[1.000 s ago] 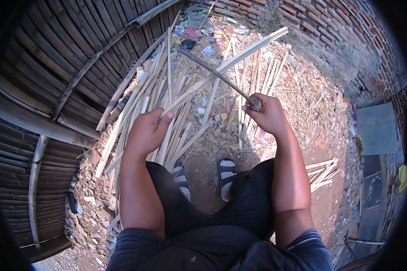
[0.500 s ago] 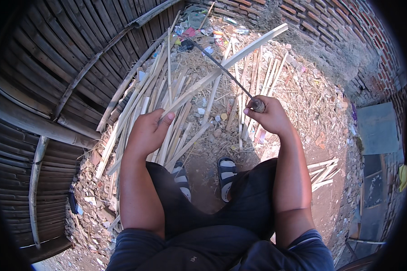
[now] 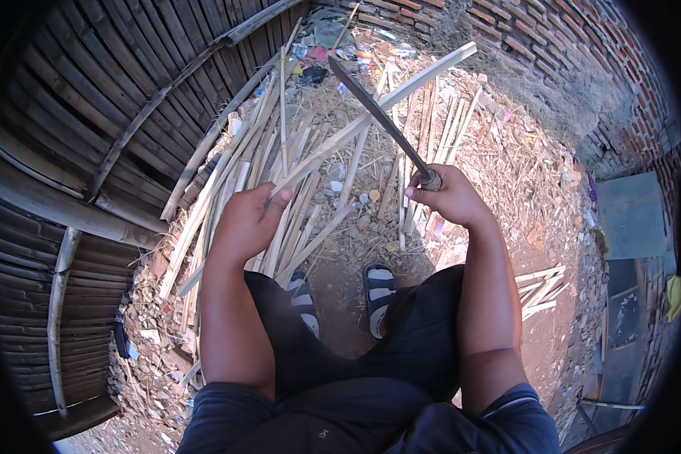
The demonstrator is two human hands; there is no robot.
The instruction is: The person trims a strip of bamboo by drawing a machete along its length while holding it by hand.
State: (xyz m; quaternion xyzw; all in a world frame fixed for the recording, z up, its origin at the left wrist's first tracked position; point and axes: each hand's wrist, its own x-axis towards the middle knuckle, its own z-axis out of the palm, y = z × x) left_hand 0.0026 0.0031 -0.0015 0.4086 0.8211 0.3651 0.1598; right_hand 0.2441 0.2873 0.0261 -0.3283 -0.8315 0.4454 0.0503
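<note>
My left hand [image 3: 251,219] is closed around the near end of a long pale bamboo strip [image 3: 424,77], which slants away up to the right. In my right hand [image 3: 452,195] is the handle of a machete [image 3: 384,119], its long dark blade pointing up and to the left. The blade crosses the bamboo strip around its middle, the flat side now partly facing up; whether it touches the strip I cannot tell. Below the left hand and beyond it lies a pile of split bamboo strips [image 3: 259,163] on the ground.
A dark slatted bamboo wall [image 3: 129,83] stands at the left, a brick wall [image 3: 537,53] at the far right. More strips [image 3: 450,125] lie beyond my right hand, and a small bundle [image 3: 539,291] sits beside my right arm. Litter [image 3: 333,57] covers the far ground.
My right hand has rolled the machete, so its blade shows broader and its butt end no longer faces up. The bamboo strip's far end has dipped slightly; the left hand stays put.
</note>
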